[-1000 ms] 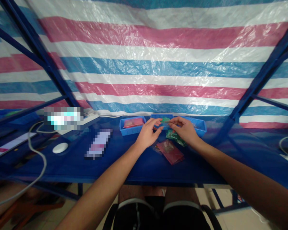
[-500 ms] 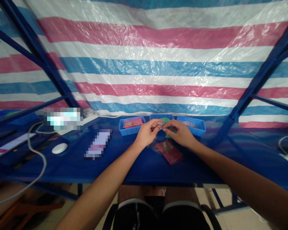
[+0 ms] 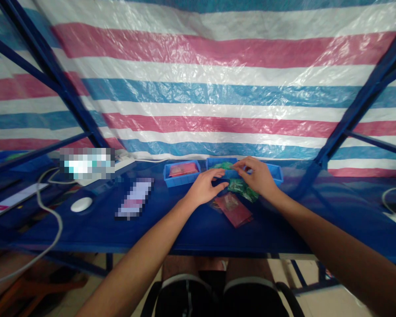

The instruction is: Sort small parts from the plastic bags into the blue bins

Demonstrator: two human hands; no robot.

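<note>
The left hand (image 3: 205, 188) spread thumb and fingers wide; the right hand (image 3: 259, 177) narrowed its fingertips, whether on anything I could not tell. Nearer than those fingertips lay green packets (image 3: 241, 190), then red packets (image 3: 234, 209); a blue bin (image 3: 219, 161) stood just by them.

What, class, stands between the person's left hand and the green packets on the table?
Nothing visible: the left hand has its thumb pointing at the green packets. The red packets lie nearer the person, outside that gap.
</note>
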